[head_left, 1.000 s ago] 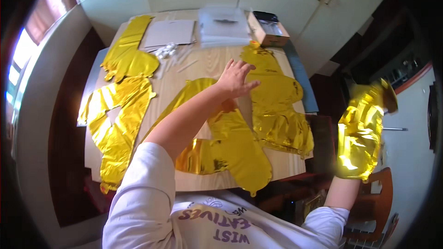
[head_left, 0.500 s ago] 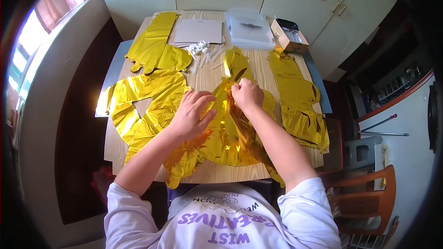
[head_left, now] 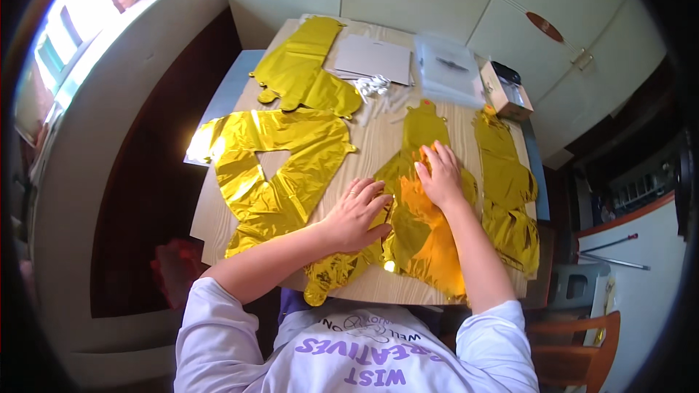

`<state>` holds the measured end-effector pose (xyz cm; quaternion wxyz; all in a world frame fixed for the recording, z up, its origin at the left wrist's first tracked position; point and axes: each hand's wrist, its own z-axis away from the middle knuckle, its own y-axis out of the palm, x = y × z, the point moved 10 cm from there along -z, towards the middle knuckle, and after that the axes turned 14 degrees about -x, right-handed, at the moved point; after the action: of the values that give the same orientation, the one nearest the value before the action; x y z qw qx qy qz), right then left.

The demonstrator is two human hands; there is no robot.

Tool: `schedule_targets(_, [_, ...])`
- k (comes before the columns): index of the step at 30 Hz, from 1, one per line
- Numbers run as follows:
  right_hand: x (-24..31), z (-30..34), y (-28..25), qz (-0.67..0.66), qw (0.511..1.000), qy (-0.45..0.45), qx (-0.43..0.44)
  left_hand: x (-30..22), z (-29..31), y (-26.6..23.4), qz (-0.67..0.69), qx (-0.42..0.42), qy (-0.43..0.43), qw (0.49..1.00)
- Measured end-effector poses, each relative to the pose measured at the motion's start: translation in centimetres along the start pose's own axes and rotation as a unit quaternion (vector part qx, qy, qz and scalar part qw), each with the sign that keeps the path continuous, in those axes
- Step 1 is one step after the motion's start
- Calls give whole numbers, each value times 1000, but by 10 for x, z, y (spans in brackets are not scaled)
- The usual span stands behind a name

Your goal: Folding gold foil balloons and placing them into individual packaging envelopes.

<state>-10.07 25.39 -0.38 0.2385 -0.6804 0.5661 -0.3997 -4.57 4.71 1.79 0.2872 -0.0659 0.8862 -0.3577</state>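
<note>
A deflated gold foil balloon lies flattened on the table in front of me, its orange-tinted reflections strongest near my right forearm. My right hand rests on its upper middle, fingers stretched out. Against its left edge lies my left hand, fingers apart and nothing gripped. The balloon's lower left corner is crinkled. To the left is another flat gold balloon with a hole through it. A third gold balloon is spread at the far left, and a wrinkled one runs along the right side.
On the wood-grain table, a stack of pale sheets, a bundle of white ribbon, clear plastic packaging and a small cardboard box stand at the back. A wooden chair is at the lower right.
The middle balloon, bunched and lifted in my right fist before, now lies flatter. My right hand has opened onto it, and my left hand has come down to its edge. The view has shifted.
</note>
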Motion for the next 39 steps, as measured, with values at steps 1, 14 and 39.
schedule_targets(1, [5,0,-1,2,1000,6,-6,5,-1,-6,24,-10,-11,1000])
schedule_targets(14, [-37,1,-3,-373,881,284,-68,240,-68,-140,-219,30,-77,972])
schedule_targets(39, [13,10,-50,15,963,-44,267,246,-101,-168,-177,-143,-69,971])
